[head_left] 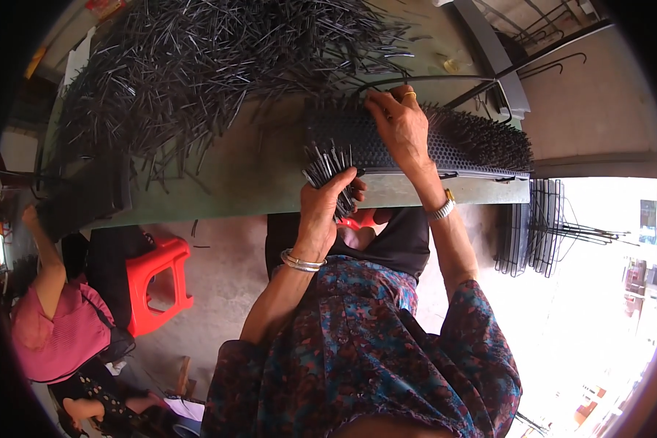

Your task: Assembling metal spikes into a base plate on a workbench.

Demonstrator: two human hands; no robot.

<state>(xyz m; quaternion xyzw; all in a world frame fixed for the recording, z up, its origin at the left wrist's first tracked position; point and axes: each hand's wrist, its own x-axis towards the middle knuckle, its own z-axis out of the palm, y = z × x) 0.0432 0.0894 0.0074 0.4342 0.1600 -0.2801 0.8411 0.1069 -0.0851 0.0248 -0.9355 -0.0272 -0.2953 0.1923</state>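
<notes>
My left hand is wrapped round a bundle of thin dark rods, their ends fanning out above the thumb. It sits at the table's near edge, by the left end of a long black perforated rack. Over the rack's far side, my right hand has its fingers drawn together; whatever they pinch is too small to make out. Many rods stand upright in the holes on the rack's right part, while rows of bare holes show on the left and near side.
A large heap of loose dark rods covers the far left of the green table. A metal wire frame reaches over the rack's back. Stacked racks stand right. At left are a red stool and another person.
</notes>
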